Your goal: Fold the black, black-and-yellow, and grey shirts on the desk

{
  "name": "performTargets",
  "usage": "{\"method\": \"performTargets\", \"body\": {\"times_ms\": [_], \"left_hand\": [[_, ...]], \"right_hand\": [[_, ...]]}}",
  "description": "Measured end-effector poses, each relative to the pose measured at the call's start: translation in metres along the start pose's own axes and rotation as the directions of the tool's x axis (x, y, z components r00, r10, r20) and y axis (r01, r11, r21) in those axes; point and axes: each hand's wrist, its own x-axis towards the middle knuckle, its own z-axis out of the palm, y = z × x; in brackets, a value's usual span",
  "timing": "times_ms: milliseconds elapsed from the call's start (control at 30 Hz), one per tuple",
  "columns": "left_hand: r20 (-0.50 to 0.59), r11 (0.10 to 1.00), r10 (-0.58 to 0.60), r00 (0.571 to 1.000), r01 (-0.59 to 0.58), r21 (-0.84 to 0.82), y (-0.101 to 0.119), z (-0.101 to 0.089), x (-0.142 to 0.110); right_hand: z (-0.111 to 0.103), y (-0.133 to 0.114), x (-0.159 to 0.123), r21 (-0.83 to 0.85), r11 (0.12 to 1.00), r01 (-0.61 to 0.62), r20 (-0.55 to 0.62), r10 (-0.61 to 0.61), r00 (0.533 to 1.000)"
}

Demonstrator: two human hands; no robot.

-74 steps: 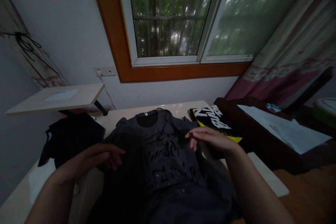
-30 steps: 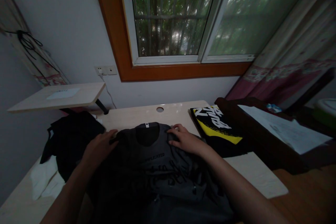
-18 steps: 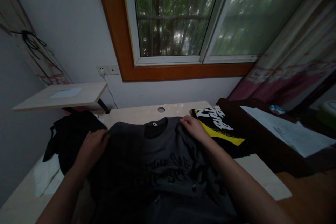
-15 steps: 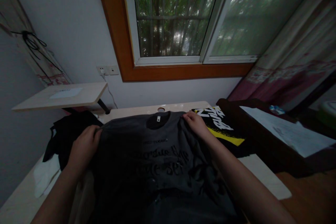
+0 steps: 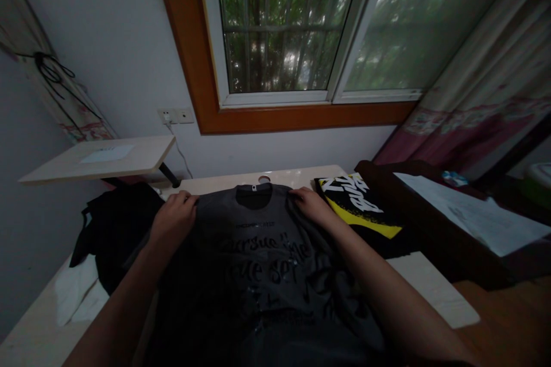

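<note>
A dark grey T-shirt (image 5: pixel 262 241) with black lettering lies spread over the table, its neckline at the far side and a small white label in the collar. My left hand (image 5: pixel 175 215) is closed on the shirt's left shoulder. At the other shoulder, my right hand (image 5: pixel 310 204) pinches the fabric close to the collar. The cloth between both hands is fairly flat, while folds run down its right side. The shirt's lower part fades into shadow at the bottom of the view.
Black clothing (image 5: pixel 124 229) and a white cloth (image 5: pixel 80 292) lie at the left, near a raised shelf (image 5: pixel 103 157). To the right is a folded black and yellow shirt (image 5: pixel 359 206) with white lettering. A paper sheet (image 5: pixel 469 212) rests on dark furniture beyond. The table (image 5: pixel 206 183) meets the window wall.
My left hand has moved right, toward the collar, and the shirt's left shoulder with it. My right hand has shifted slightly left. The collar now opens wider.
</note>
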Motion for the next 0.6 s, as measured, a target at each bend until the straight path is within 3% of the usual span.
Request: {"method": "performTargets", "body": {"times_ms": [167, 300, 467, 600], "left_hand": [[0.096, 0.969, 0.131, 0.987, -0.107, -0.224, 0.035, 0.055, 0.02], [0.082, 0.977, 0.04, 0.996, -0.022, -0.212, 0.049, 0.093, 0.02], [0.088, 0.976, -0.105, 0.991, 0.12, -0.179, 0.037, 0.107, 0.019], [0.166, 0.971, -0.142, 0.976, 0.17, -0.17, 0.023, 0.105, 0.024]], "right_hand": [[-0.006, 0.007, 0.026, -0.01, 0.998, 0.057, -0.047, -0.057, 0.997], [-0.016, 0.014, 0.052, -0.005, 0.991, 0.133, -0.155, -0.132, 0.979], [-0.025, 0.023, 0.064, 0.047, 0.994, 0.098, -0.151, -0.09, 0.984], [-0.035, 0.028, 0.048, 0.061, 0.997, -0.048, 0.001, 0.048, 0.999]]}}
